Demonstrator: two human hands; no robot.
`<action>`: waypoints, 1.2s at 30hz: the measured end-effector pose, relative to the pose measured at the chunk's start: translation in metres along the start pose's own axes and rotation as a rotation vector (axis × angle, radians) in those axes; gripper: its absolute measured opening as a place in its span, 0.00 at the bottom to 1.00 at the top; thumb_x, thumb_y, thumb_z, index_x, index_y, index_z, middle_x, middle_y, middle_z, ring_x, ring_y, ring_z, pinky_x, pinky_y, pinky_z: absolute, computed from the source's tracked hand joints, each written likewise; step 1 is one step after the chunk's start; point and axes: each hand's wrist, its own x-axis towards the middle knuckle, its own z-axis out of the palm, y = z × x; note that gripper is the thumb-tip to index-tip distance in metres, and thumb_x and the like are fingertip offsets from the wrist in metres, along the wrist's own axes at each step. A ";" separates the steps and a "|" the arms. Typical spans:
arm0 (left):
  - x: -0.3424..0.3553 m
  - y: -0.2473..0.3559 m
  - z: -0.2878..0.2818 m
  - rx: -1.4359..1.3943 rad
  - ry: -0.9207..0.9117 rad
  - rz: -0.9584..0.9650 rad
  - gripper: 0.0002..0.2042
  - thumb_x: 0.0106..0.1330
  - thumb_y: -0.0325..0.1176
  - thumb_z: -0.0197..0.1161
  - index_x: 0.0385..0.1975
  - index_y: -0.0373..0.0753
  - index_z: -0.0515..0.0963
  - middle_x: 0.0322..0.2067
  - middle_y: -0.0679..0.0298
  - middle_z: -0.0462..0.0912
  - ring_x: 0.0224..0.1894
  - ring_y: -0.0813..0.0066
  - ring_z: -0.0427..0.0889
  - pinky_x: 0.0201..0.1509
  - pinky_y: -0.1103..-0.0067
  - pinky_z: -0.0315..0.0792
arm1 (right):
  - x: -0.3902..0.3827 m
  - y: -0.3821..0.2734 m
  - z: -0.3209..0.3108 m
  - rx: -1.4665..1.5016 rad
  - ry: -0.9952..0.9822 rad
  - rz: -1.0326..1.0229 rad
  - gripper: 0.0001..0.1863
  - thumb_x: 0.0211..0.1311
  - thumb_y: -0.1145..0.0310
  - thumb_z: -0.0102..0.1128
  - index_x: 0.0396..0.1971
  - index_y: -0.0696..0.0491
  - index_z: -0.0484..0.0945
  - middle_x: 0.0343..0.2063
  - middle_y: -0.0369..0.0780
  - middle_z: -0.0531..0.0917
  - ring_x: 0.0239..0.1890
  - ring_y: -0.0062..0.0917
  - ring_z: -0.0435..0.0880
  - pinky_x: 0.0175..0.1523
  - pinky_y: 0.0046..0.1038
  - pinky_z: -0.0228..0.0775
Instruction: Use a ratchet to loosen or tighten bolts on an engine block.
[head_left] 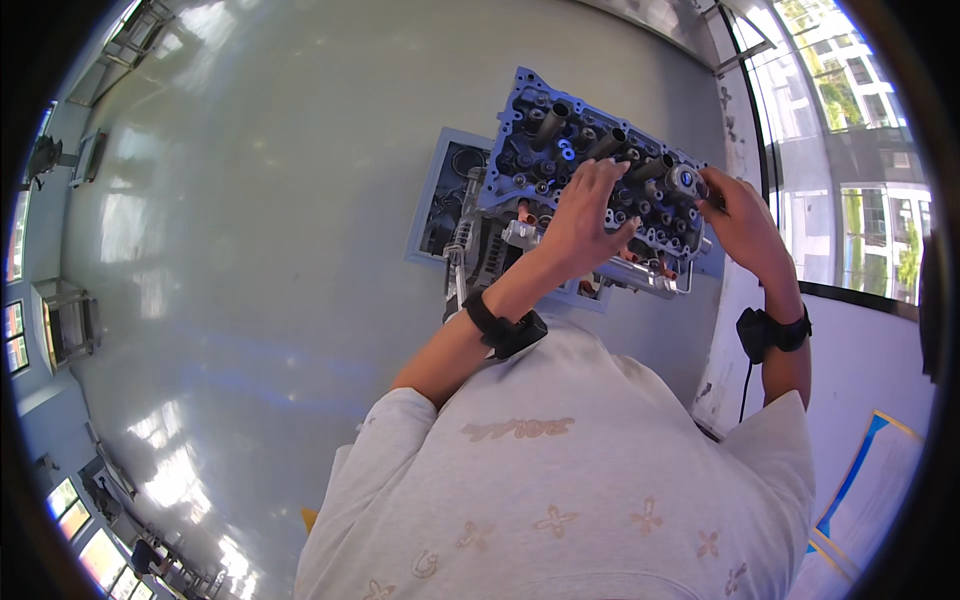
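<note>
A cylinder head (520, 97) from an engine lies at a slant ahead of me, with several dark tubes standing up from it and rows of valve gear along its length. My left hand (588, 215) reaches over its near edge, fingers and thumb apart, its fingertips by the middle tubes. No object shows in that hand. At the right end of the head sits a round silver metal part (684, 180). My right hand (742, 222) has its thumb and bent fingers closed at this part's right rim; the fingertips are partly hidden. Two small blue rings (567, 150) show between the left tubes.
A metal stand with a coil spring (463, 235) is beside the head's left end. Behind it is a grey tray (424, 215) holding dark parts. Copper-coloured pieces (526, 213) line the near side. A window wall (845, 150) stands close on the right.
</note>
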 end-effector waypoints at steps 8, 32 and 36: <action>0.020 0.024 0.033 -0.383 0.186 0.077 0.28 0.58 0.19 0.59 0.60 0.33 0.61 0.51 0.48 0.71 0.55 0.50 0.73 0.59 0.67 0.67 | 0.012 -0.005 0.000 0.426 -0.266 0.154 0.12 0.67 0.68 0.54 0.43 0.61 0.71 0.20 0.41 0.76 0.18 0.23 0.73 0.27 0.28 0.67; 0.048 0.024 0.086 0.150 0.493 0.011 0.05 0.70 0.22 0.49 0.37 0.33 0.74 0.23 0.59 0.79 0.26 0.69 0.80 0.31 0.78 0.72 | 0.080 0.063 -0.036 -0.355 -0.223 -0.920 0.12 0.47 0.71 0.63 0.31 0.61 0.75 0.21 0.49 0.80 0.28 0.43 0.83 0.35 0.40 0.73; 0.053 0.027 0.085 -0.010 0.438 -0.021 0.04 0.68 0.22 0.50 0.31 0.34 0.70 0.22 0.56 0.75 0.25 0.57 0.77 0.30 0.72 0.69 | 0.110 0.069 -0.029 -0.414 0.022 -1.161 0.11 0.47 0.68 0.62 0.26 0.61 0.75 0.22 0.49 0.81 0.30 0.43 0.83 0.37 0.40 0.74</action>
